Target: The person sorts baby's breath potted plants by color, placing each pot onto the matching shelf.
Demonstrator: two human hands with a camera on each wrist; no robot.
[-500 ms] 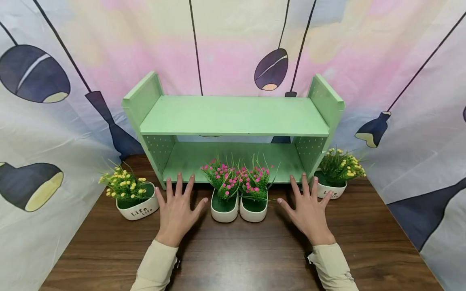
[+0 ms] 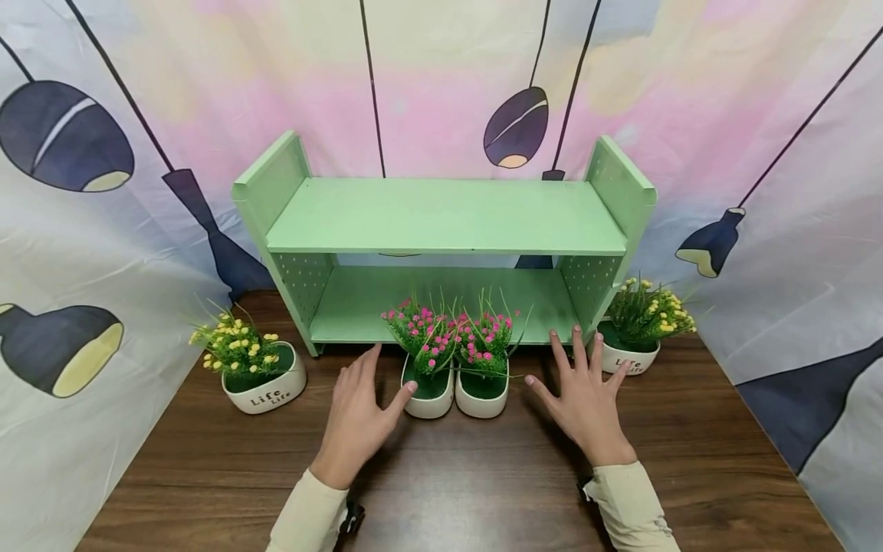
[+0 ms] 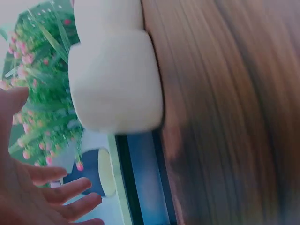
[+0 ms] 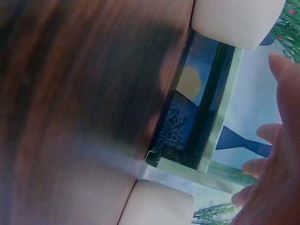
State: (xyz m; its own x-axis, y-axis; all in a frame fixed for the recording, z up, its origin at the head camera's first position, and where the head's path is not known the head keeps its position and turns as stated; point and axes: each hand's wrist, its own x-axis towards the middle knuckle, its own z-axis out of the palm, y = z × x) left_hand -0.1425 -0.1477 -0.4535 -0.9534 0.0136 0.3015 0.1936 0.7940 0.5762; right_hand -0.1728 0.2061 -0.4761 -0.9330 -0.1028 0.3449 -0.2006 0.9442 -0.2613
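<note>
My left hand point(image 2: 359, 422) is tilted on its side with thumb and fingers apart. It stands just left of a white pot of pink flowers point(image 2: 426, 407); the thumb tip overlaps the pot's rim in the head view, but contact cannot be told. In the left wrist view, a gap separates the hand point(image 3: 28, 187) from the white pot point(image 3: 117, 84). A second pot of pink flowers point(image 2: 480, 405) stands close beside the first. My right hand point(image 2: 585, 406), holding nothing, has its fingers spread near the right end of the green shelf point(image 2: 444, 218).
Behind the pink flowers, the two-tier shelf stands on a brown wooden table point(image 2: 469, 491). Yellow flowers in a white pot point(image 2: 265, 397) are at the shelf's left, and another such pot point(image 2: 628, 362) is at its right. A lamp-patterned curtain point(image 2: 441, 84) hangs behind.
My left hand has turned from lying palm down with spread fingers onto its side, and moved right toward the left pink flower pot. The right hand stays where it was.
</note>
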